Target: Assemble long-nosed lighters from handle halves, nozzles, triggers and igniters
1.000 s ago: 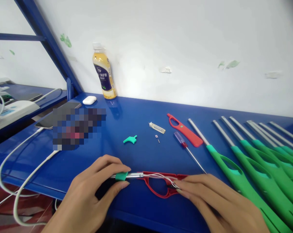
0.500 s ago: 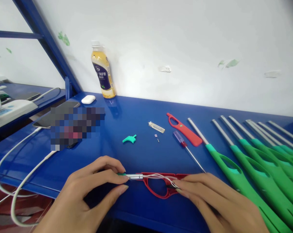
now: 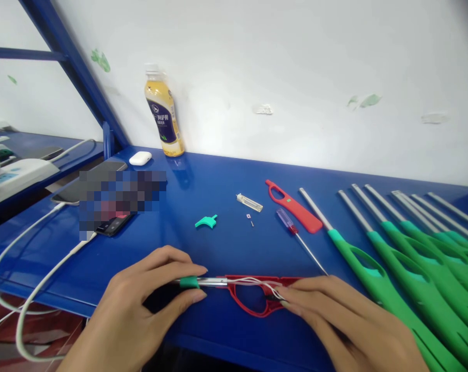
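Observation:
My left hand [image 3: 156, 294] pinches a slim metal tube [image 3: 213, 282] between thumb and fingers, at its green collar [image 3: 190, 282]. The tube's right end sits at a red half shell [image 3: 253, 313] of a long-nosed lighter, with its hollow side showing. Along the shell run thin white wires [image 3: 253, 281]. My right hand [image 3: 350, 315] closes on the shell's right part and the wires, hiding that end. Beyond the hands lie a teal trigger piece [image 3: 206, 222], a clear fuel tank [image 3: 250, 202], a small screw [image 3: 252, 223] and a matching red half shell [image 3: 299, 209].
A screwdriver [image 3: 287, 221] points toward my right hand. Several green long-nosed lighters [image 3: 396, 279] lie along the right. At the back left stand a drink bottle [image 3: 164, 113] and a white earbud case [image 3: 140, 158]. Phones [image 3: 115, 226] with white cables [image 3: 22, 312] lie left.
My left fingers have shifted on the tube, so the green collar now shows between index finger and thumb. The right hand and the red shell stay in place.

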`<state>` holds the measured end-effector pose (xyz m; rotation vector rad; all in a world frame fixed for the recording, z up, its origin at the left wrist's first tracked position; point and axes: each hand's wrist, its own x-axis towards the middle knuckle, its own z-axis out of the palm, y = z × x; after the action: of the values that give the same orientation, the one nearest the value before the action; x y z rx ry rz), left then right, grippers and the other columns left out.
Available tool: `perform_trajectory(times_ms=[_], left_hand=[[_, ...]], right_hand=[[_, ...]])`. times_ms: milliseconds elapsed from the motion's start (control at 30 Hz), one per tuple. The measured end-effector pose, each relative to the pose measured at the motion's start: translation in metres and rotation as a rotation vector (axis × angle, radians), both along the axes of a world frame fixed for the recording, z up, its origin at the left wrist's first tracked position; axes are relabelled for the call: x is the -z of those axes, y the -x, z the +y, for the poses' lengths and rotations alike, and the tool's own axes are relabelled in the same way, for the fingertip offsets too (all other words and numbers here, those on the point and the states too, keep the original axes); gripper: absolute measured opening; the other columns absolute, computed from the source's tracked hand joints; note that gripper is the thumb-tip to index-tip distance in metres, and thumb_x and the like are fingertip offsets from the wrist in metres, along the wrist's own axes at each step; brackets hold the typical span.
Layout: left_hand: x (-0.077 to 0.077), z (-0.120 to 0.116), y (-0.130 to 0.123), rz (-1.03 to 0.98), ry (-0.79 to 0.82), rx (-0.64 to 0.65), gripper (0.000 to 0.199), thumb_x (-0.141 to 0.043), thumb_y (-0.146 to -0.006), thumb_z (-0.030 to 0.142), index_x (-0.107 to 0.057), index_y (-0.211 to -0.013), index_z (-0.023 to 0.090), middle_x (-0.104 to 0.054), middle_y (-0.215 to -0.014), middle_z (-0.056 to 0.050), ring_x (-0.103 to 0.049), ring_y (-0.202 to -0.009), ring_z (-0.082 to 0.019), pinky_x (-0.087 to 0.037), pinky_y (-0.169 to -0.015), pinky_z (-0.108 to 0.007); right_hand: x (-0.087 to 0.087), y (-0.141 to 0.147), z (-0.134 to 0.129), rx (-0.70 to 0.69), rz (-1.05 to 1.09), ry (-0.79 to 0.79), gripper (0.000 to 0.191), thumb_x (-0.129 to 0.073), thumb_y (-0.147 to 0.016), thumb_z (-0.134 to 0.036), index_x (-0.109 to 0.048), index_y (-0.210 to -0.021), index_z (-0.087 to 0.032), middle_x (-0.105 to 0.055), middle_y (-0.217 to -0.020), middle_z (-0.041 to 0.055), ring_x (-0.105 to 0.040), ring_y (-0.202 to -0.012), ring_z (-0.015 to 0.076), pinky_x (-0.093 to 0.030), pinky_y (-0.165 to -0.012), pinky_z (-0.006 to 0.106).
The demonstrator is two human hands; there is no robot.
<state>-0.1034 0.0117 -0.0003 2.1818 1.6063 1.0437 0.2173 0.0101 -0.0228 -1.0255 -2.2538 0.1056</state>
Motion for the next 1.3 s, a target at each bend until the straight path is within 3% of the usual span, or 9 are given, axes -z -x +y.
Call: perform_trajectory(times_ms=[200, 300, 400, 500, 733, 900, 1067, 1200, 1300], left_hand=[[0.003, -0.001, 0.001, 0.01, -0.013, 0.047, 0.018, -0.074, -0.105, 0.044, -0.087, -0.093, 0.039, -0.08, -0.095, 0.009, -0.08, -0.078, -0.006, -0.059, -0.074, -0.006], [0.009, -0.005, 0.002, 0.046, -0.018, 0.105, 0.015, -0.072, -0.107, 0.034, -0.085, -0.108, 0.04, -0.078, -0.105, 0.008, -0.079, -0.087, -0.007, -0.06, -0.079, -0.009], [0.016, -0.009, 0.004, 0.051, -0.046, 0.158, 0.033, -0.062, -0.111, 0.02, -0.081, -0.124, 0.044, -0.075, -0.114, 0.006, -0.075, -0.098, -0.008, -0.06, -0.082, -0.014], [0.02, -0.011, 0.002, 0.045, -0.078, 0.149, 0.042, -0.055, -0.113, 0.015, -0.08, -0.127, 0.045, -0.072, -0.115, 0.004, -0.07, -0.1, -0.01, -0.058, -0.081, -0.017], [0.02, -0.011, -0.001, 0.082, -0.025, 0.129, 0.034, -0.057, -0.114, 0.02, -0.082, -0.123, 0.04, -0.073, -0.118, -0.001, -0.069, -0.101, -0.016, -0.06, -0.079, -0.025], [0.018, -0.011, -0.001, 0.153, -0.085, 0.131, 0.037, -0.055, -0.113, 0.016, -0.08, -0.121, 0.041, -0.074, -0.115, 0.001, -0.07, -0.102, -0.016, -0.058, -0.085, -0.027], [0.008, -0.008, 0.003, 0.269, -0.146, 0.143, 0.032, -0.063, -0.11, 0.021, -0.074, -0.134, 0.041, -0.075, -0.123, 0.004, -0.074, -0.107, -0.015, -0.058, -0.094, -0.027], [-0.002, 0.012, 0.007, 0.254, -0.172, 0.013, 0.024, -0.062, -0.112, 0.036, -0.076, -0.132, 0.036, -0.073, -0.131, 0.0, -0.074, -0.116, -0.021, -0.059, -0.1, -0.033], [-0.007, 0.041, 0.006, 0.294, -0.091, -0.051, 0.034, -0.061, -0.11, 0.04, -0.075, -0.139, 0.028, -0.075, -0.131, -0.007, -0.076, -0.111, -0.028, -0.062, -0.096, -0.043]], right_hand=[[0.0, 0.001, 0.0, 0.006, -0.012, 0.009, 0.027, -0.054, -0.119, -0.029, -0.08, -0.123, -0.036, -0.084, -0.112, -0.0074, -0.082, -0.097, 0.0059, -0.06, -0.098, 0.011], [0.0, 0.0, 0.0, 0.011, -0.008, 0.014, 0.027, -0.055, -0.118, -0.029, -0.08, -0.123, -0.036, -0.084, -0.112, -0.0068, -0.082, -0.097, 0.0064, -0.061, -0.098, 0.012], [0.001, 0.0, 0.001, 0.007, -0.008, 0.013, 0.027, -0.055, -0.118, -0.028, -0.08, -0.122, -0.035, -0.084, -0.111, -0.0064, -0.082, -0.097, 0.0066, -0.061, -0.097, 0.012], [0.001, 0.0, 0.001, 0.009, -0.011, 0.015, 0.027, -0.055, -0.118, -0.028, -0.08, -0.123, -0.035, -0.084, -0.112, -0.0065, -0.082, -0.096, 0.0065, -0.061, -0.096, 0.012], [-0.001, -0.002, -0.002, -0.005, -0.004, 0.026, 0.027, -0.057, -0.116, -0.025, -0.081, -0.125, -0.034, -0.084, -0.113, -0.0053, -0.083, -0.097, 0.0077, -0.062, -0.094, 0.012], [0.0, 0.001, 0.001, 0.003, -0.006, 0.027, 0.029, -0.055, -0.117, -0.025, -0.081, -0.123, -0.035, -0.084, -0.112, -0.0051, -0.083, -0.097, 0.0086, -0.063, -0.096, 0.014], [0.002, -0.001, 0.0, -0.005, -0.002, 0.02, 0.026, -0.057, -0.116, -0.025, -0.081, -0.123, -0.035, -0.084, -0.112, -0.0062, -0.083, -0.096, 0.0071, -0.062, -0.095, 0.012], [-0.001, 0.0, -0.002, -0.003, 0.011, 0.022, 0.026, -0.057, -0.116, -0.026, -0.081, -0.122, -0.034, -0.084, -0.113, -0.0061, -0.083, -0.098, 0.0066, -0.061, -0.095, 0.011], [-0.001, 0.001, -0.002, 0.001, 0.01, 0.015, 0.026, -0.057, -0.116, -0.025, -0.081, -0.123, -0.033, -0.084, -0.113, -0.0048, -0.083, -0.098, 0.0075, -0.062, -0.096, 0.012]])
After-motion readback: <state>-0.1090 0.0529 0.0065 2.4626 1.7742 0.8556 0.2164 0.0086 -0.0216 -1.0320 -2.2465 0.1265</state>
